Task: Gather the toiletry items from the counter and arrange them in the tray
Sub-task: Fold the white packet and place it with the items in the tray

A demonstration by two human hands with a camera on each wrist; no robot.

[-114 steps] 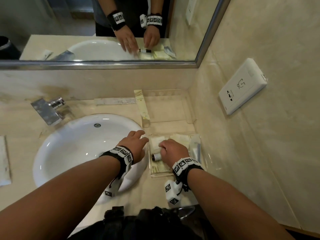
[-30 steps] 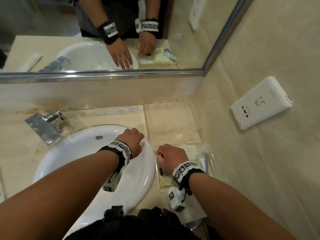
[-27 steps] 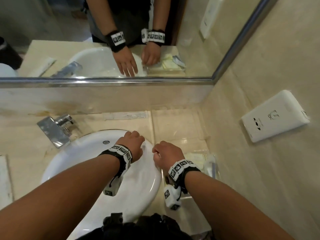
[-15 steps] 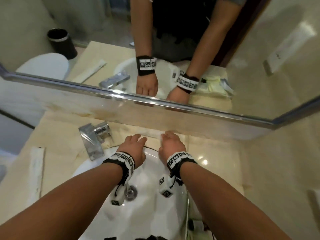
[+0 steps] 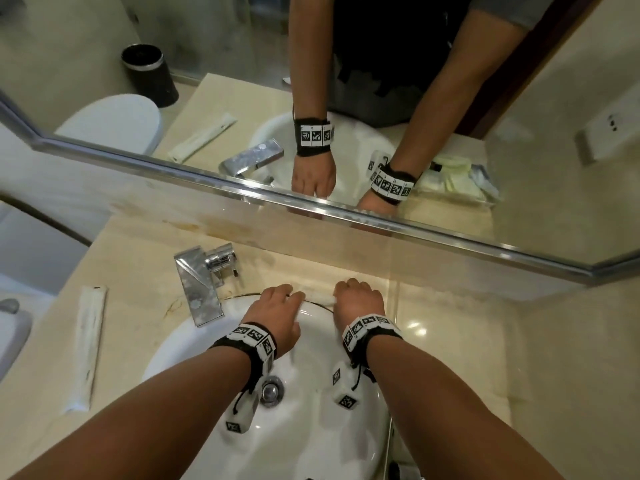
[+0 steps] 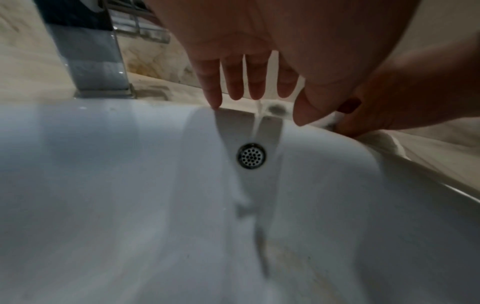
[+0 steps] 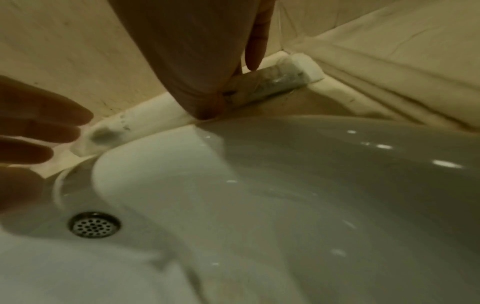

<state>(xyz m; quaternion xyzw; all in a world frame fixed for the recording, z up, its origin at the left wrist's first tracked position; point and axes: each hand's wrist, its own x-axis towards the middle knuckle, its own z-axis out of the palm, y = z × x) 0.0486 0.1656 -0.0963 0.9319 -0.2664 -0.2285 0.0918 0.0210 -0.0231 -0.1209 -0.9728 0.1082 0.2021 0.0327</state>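
Observation:
A long white wrapped packet (image 5: 319,298) lies along the back of the counter, between the basin and the wall. My right hand (image 5: 350,289) curls over it, and in the right wrist view the thumb and fingers pinch its middle (image 7: 272,81). My left hand (image 5: 290,296) hovers beside it with straight fingers (image 6: 235,82), the index tip touching the basin rim and holding nothing. The tray shows only as a mirror reflection (image 5: 460,183), holding pale packets and a small bottle.
The white basin (image 5: 311,427) with its drain (image 5: 272,390) lies under both wrists. A chrome faucet (image 5: 200,285) stands at the back left. A second long white packet (image 5: 87,344) lies on the left counter. The mirror frame (image 5: 311,202) runs above the backsplash.
The view has swung left from the tray to the basin. Both hands have moved from the tray to the basin's back rim, and my right hand has closed on the white packet.

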